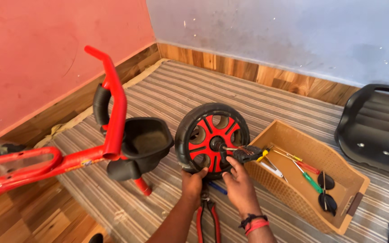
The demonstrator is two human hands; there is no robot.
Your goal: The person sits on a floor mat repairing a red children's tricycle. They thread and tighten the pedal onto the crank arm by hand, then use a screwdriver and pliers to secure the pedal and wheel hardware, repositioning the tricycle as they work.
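A black-tyred wheel with a red spoked hub (210,135) stands upright on the striped mat. My left hand (192,183) grips the tyre's lower edge. My right hand (238,180) holds a dark tool with a yellow tip (248,154) against the wheel's centre axle. Red-handled pliers (208,216) lie on the mat just below my hands. A blue-handled tool (217,187) peeks out between my wrists.
A red tricycle frame with black handlebar grips and a black basket (113,135) lies at left. A tan plastic basket (338,162) at right holds screwdrivers and small black discs. A black plastic seat (377,130) sits at far right. Walls close the back.
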